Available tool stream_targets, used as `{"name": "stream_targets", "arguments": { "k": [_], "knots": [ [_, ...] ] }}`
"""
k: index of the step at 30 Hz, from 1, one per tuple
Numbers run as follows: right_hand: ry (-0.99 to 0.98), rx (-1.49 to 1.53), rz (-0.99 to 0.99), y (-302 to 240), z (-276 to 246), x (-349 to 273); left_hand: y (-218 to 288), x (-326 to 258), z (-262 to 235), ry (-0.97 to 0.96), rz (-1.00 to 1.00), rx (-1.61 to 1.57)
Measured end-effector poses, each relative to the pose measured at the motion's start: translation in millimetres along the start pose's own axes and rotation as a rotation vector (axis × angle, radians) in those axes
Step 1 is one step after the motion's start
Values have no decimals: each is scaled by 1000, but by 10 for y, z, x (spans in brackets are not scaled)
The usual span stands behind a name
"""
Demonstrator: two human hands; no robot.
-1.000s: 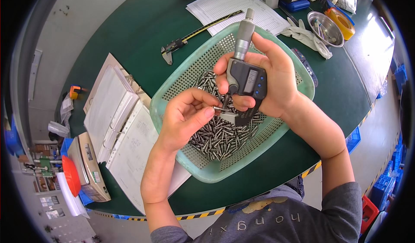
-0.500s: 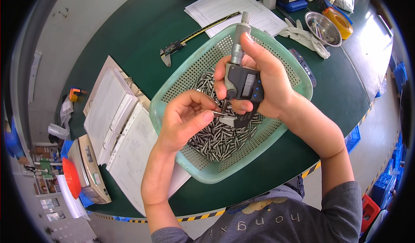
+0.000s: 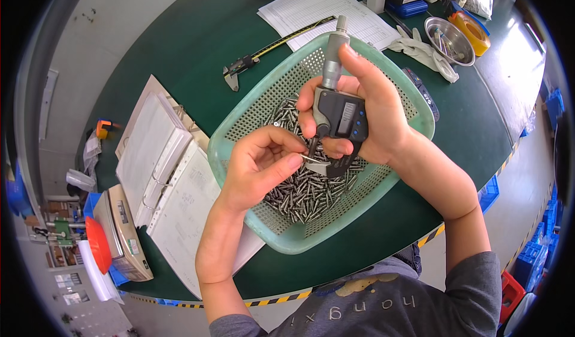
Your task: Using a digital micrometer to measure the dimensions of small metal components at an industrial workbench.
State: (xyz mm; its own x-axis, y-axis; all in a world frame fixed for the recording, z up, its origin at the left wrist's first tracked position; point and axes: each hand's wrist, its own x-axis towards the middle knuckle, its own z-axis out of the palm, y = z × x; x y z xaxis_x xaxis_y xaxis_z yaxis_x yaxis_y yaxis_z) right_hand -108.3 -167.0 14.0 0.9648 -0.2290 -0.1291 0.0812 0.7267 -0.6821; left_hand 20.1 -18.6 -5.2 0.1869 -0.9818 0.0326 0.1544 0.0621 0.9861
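Observation:
My right hand [image 3: 374, 106] is wrapped round a black digital micrometer [image 3: 339, 118], its silver thimble pointing away from me and its small display facing up. Between the thumb and fingers of my left hand [image 3: 260, 166] is a thin metal pin [image 3: 310, 159], its end at the gap of the micrometer's jaws. Whether both jaws touch it I cannot tell. Both hands are over a pale green perforated plastic basket [image 3: 269, 239]. Many small pointed metal pins [image 3: 299, 196] lie heaped inside it, partly hidden by my hands.
An open ring binder [image 3: 173, 181] lies left of the basket, beside a beige scale [image 3: 123, 235]. Beyond the basket are a caliper [image 3: 239, 65] and paper sheets [image 3: 323, 7]. White gloves [image 3: 422, 54], a metal bowl [image 3: 448, 40] and yellow tape [image 3: 470, 31] lie at the far right.
My left hand has shifted very slightly right with the pin, which now sits at a slightly different tilt by the jaws. My right hand still holds the micrometer in nearly the same place.

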Motion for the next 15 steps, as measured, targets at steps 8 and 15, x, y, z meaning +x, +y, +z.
{"name": "stream_targets", "arguments": {
  "k": [8,15],
  "knots": [
    [15,-103,-10,9,-27,29,-5,13,4,4,-13,31],
    [25,2,38,-20,20,50,53,36,-14,31,-50,11]
  ]
}}
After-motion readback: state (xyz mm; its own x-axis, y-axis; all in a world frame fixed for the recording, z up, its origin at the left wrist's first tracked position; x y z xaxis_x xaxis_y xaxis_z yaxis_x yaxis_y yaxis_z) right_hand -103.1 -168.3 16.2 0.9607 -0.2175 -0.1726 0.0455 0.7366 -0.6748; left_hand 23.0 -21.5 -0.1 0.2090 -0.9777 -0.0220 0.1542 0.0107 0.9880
